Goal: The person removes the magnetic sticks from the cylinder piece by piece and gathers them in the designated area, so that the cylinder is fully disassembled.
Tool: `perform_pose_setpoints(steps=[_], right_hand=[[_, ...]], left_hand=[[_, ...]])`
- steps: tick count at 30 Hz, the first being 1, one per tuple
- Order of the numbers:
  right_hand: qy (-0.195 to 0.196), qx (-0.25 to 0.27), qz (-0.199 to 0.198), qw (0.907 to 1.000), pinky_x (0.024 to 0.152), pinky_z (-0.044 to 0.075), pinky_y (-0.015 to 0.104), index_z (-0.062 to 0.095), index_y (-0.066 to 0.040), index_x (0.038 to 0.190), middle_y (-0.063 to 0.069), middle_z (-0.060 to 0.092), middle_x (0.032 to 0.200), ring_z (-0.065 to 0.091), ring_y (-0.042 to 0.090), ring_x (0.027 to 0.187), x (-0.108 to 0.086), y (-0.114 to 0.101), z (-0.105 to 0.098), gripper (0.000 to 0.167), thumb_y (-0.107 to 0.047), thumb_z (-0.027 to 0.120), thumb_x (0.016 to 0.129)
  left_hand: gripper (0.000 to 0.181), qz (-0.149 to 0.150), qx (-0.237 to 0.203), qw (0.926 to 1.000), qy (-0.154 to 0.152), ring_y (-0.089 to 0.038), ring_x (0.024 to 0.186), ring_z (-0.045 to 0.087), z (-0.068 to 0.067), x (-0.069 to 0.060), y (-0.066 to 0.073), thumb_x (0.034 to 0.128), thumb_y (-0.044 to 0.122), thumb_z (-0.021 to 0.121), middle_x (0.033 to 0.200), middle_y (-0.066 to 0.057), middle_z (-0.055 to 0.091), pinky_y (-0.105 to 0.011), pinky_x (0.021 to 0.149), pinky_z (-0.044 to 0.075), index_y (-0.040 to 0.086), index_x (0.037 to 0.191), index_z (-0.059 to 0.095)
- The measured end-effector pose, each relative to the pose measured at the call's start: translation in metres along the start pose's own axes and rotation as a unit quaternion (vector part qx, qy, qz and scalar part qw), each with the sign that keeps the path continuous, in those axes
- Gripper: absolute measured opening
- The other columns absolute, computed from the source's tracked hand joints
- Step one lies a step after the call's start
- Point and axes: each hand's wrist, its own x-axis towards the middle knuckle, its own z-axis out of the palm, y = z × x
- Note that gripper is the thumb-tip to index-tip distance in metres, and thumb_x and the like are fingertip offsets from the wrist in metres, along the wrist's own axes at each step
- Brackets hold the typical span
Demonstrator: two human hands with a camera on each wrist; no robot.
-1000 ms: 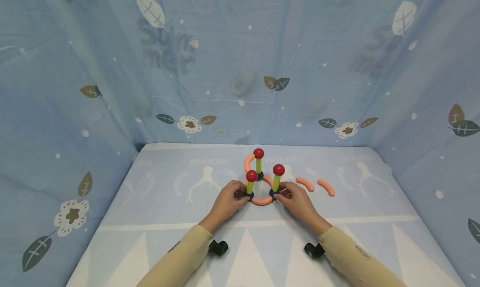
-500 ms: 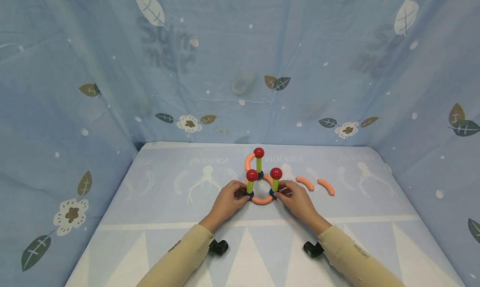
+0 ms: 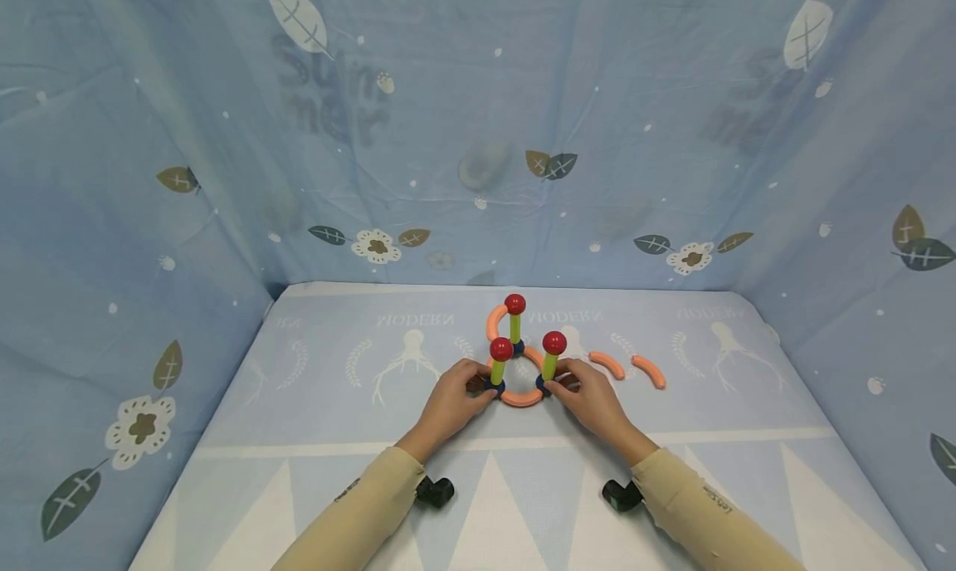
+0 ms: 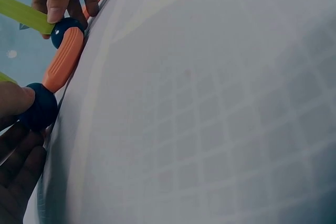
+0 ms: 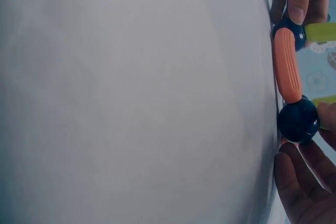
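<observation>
A ring of curved orange sticks joins three dark blue balls on the table. From each ball a yellow-green stick rises to a red ball; the right one leans slightly right. My left hand pinches the left blue ball between thumb and fingers. At the right blue ball, my right hand grips with its thumb by the stick's foot. The back blue ball is untouched. Another curved orange stick arches beside the back upright, its top end at the red ball.
Two loose curved orange sticks lie on the table right of the ring. The table bears a pale blue and white patterned cover. Blue leaf-printed cloth hangs behind and at both sides. Black wrist devices show beneath the sleeves.
The right upright with its red ball swung left to nearly vertical, then back to a slight lean right. Both hands keep their places almost unchanged.
</observation>
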Motion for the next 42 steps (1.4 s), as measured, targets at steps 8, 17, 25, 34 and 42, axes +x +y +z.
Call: perform_pose_setpoints(steps=[8, 17, 25, 34, 42], right_hand=[[-0.020, -0.004, 0.023, 0.9995, 0.081, 0.058, 0.036, 0.067, -0.010, 0.119, 0.003, 0.069, 0.106, 0.068, 0.015, 0.090, -0.001, -0.002, 0.001, 0.035, -0.022, 0.081, 0.089], [-0.020, -0.020, 0.030, 0.9991, 0.078, 0.056, 0.034, 0.068, -0.009, 0.118, 0.001, 0.069, 0.101, 0.066, 0.013, 0.088, 0.000, -0.002, 0.001, 0.034, -0.023, 0.080, 0.090], [-0.017, -0.010, 0.046, 0.9987, 0.076, 0.057, 0.033, 0.068, -0.005, 0.121, 0.005, 0.071, 0.105, 0.067, 0.017, 0.089, 0.008, 0.002, -0.002, 0.034, -0.018, 0.079, 0.091], [-0.023, -0.010, 0.077, 0.9967, 0.075, 0.057, 0.034, 0.067, -0.005, 0.125, 0.009, 0.071, 0.109, 0.067, 0.022, 0.094, 0.018, 0.008, -0.005, 0.036, -0.020, 0.076, 0.093], [-0.017, -0.013, 0.056, 0.9982, 0.072, 0.055, 0.035, 0.068, -0.003, 0.124, 0.009, 0.071, 0.103, 0.067, 0.022, 0.091, 0.020, 0.011, -0.006, 0.035, -0.019, 0.076, 0.093]], left_hand=[[0.029, 0.002, 0.000, 1.0000, -0.004, -0.012, 0.095, 0.064, -0.001, 0.000, -0.001, 0.0891, 0.014, 0.080, 0.107, 0.001, 0.063, -0.029, 0.086, 0.056, 0.009, 0.116, 0.071], [0.031, 0.011, -0.002, 0.9999, -0.010, -0.012, 0.092, 0.063, 0.000, -0.003, -0.001, 0.0881, 0.014, 0.081, 0.104, -0.001, 0.062, -0.028, 0.083, 0.056, 0.009, 0.117, 0.071], [0.029, 0.011, -0.025, 0.9995, -0.013, -0.013, 0.091, 0.065, 0.004, -0.010, 0.007, 0.0871, 0.011, 0.081, 0.100, -0.002, 0.061, -0.026, 0.082, 0.057, 0.007, 0.114, 0.072], [0.032, 0.018, -0.027, 0.9993, -0.018, -0.011, 0.090, 0.066, 0.014, -0.017, 0.016, 0.0881, 0.010, 0.079, 0.100, -0.001, 0.062, -0.023, 0.080, 0.057, 0.006, 0.118, 0.071], [0.031, 0.022, -0.014, 0.9996, -0.012, -0.009, 0.088, 0.064, 0.016, -0.018, 0.018, 0.0885, 0.011, 0.079, 0.099, 0.001, 0.062, -0.024, 0.079, 0.056, 0.007, 0.119, 0.072]])
